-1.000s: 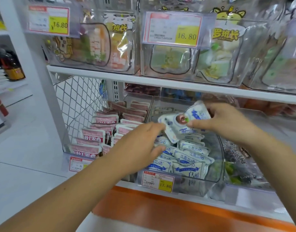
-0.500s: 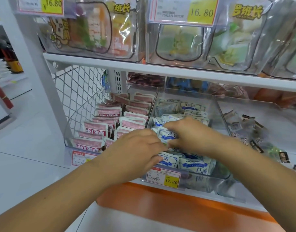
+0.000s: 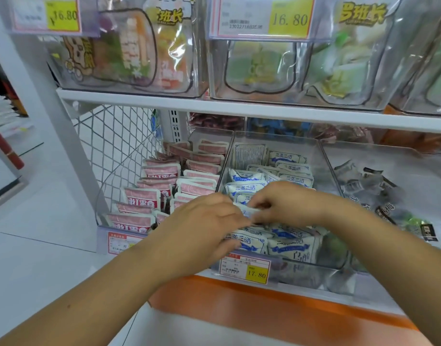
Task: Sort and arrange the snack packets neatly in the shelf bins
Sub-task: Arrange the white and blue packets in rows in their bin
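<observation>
Shelf (image 3: 239, 109): white metal board, flat, running left to right over the lower bins
Upper bins (image 3: 205, 58): clear hard plastic, filled with large glossy pouches
Middle bin (image 3: 329, 168): clear, straight-walled, near-centre, packed with snack packets
Left bin (image 3: 102, 232): pink packets (image 3: 144, 198), flat and rectangular, stood in rows
Right bin (image 3: 401, 156): dark crinkled packets (image 3: 369, 182), loosely scattered
Blue-and-white packets (image 3: 291, 179): soft, pillow-shaped, matte, overlapping near to far in the middle bin
Left hand (image 3: 207, 228): back up, fingers bent down into the near rows; tips hidden, so grip cannot be told
Right hand (image 3: 287, 206): fingers curled, tips pinching the held packet
Held packet (image 3: 249, 211): white and blue, crumpled, between both hands above the middle bin
Price tag (image 3: 244, 268): white and yellow card, 17.80, on the near wall
</observation>
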A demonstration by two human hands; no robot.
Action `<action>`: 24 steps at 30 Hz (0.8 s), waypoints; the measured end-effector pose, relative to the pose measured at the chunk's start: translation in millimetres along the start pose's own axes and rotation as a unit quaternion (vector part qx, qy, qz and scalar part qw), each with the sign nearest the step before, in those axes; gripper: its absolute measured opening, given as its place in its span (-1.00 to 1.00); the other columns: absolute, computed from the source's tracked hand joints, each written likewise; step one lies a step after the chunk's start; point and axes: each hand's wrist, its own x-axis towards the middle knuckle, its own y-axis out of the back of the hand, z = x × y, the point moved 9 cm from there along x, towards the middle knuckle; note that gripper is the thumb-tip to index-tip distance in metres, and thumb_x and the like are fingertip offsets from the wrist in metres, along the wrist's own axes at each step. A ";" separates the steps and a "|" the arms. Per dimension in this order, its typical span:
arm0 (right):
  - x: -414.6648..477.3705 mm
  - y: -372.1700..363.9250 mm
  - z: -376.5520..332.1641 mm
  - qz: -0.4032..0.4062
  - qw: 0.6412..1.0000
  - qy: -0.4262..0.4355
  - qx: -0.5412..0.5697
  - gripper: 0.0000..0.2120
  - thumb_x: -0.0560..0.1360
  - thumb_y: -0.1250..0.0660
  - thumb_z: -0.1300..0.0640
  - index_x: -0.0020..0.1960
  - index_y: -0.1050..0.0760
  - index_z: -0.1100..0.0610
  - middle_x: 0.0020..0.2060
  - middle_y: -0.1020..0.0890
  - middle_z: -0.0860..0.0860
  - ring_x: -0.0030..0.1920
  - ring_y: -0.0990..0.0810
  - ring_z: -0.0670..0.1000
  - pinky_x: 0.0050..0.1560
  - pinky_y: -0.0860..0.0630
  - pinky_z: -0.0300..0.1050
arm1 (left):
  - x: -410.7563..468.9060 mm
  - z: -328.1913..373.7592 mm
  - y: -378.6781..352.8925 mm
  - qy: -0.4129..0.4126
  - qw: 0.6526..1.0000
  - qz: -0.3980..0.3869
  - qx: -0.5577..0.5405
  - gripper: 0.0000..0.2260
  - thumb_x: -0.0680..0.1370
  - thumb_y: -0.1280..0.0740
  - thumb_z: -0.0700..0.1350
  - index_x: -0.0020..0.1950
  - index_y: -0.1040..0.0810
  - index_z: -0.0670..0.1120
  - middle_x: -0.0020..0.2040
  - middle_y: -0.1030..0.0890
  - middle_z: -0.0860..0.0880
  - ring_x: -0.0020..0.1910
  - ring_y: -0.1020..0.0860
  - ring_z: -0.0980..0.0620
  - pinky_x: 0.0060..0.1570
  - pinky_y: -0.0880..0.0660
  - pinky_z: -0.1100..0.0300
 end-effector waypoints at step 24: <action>42.8 41.5 59.3 0.057 0.994 -0.090 -0.017 -0.90 0.54 -0.34 0.14 0.03 -0.59 0.10 -0.08 -0.60 -0.06 -0.09 -0.56 -0.05 -0.20 -0.37 -0.27 | 51.1 -20.0 -20.3 0.097 0.991 -0.035 0.080 -0.55 0.57 -0.01 0.14 0.22 -0.58 -0.02 0.07 -0.62 0.06 0.08 -0.53 0.04 0.25 -0.31 0.12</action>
